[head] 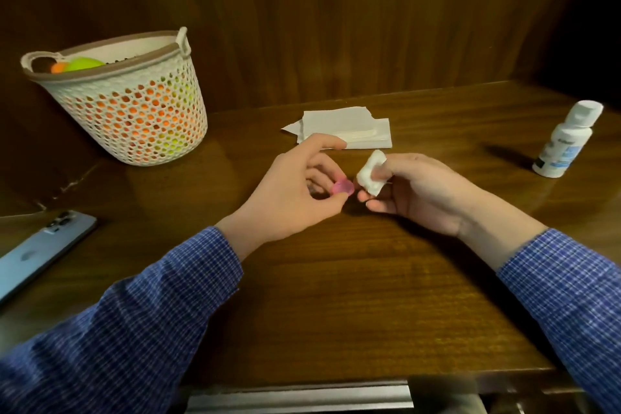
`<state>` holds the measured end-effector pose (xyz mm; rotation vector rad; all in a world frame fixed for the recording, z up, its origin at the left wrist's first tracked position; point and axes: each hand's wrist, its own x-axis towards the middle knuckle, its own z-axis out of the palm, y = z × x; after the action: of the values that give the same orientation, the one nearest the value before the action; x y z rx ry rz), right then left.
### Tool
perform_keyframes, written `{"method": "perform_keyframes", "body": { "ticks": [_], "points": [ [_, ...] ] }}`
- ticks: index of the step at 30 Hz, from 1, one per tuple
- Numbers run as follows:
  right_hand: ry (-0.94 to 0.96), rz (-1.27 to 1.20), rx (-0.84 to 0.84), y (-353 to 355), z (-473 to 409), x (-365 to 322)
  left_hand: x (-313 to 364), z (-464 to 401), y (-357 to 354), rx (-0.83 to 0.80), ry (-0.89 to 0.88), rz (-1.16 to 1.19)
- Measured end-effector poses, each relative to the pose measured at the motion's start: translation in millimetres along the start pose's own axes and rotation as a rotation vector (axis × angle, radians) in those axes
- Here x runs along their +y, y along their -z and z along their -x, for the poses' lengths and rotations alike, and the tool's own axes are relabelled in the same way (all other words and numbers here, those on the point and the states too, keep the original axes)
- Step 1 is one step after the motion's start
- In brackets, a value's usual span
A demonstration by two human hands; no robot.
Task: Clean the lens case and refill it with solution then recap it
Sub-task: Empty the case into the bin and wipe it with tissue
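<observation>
— What is sitting at your far left?

— A pale blue phone (40, 254) is lying flat at the edge of the glossy wooden table (336, 296), camera side up. Behind it a white perforated basket (134, 104) with a brown rim is standing, orange and yellow-green balls showing through its holes.

— And what are your hands doing?

— Your left hand (295, 195) is pinching a small pink translucent piece of the lens case (107, 187) at your fingertips, your forefinger stretching out above it. Just beside it your right hand (420, 195) is gripping a crumpled white tissue wad (371, 173), soft and lumpy, held close to the pink piece; whether they are touching you cannot tell.

— What is lying around them?

— Flat folded white tissues (342, 126) are resting just behind your hands, partly hidden by your left forefinger. Well apart at the far right a white plastic solution bottle (564, 144) is standing capped, its label blurred. Your checked blue sleeves (571, 279) are covering both forearms.
</observation>
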<state>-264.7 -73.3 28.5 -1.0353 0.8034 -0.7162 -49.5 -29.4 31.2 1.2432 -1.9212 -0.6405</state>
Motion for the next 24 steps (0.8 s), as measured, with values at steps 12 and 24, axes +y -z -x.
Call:
{"method": "perform_keyframes", "body": {
  "ticks": [12,24],
  "points": [
    [0.050,0.001,-0.035,-26.2,2.4,18.4,-10.2,25.9,2.4,0.133,0.080,0.202],
    [0.771,0.803,0.184,-31.9,6.3,29.7,-14.7,25.9,-1.6,0.103,0.268,0.706]
  ]
}}
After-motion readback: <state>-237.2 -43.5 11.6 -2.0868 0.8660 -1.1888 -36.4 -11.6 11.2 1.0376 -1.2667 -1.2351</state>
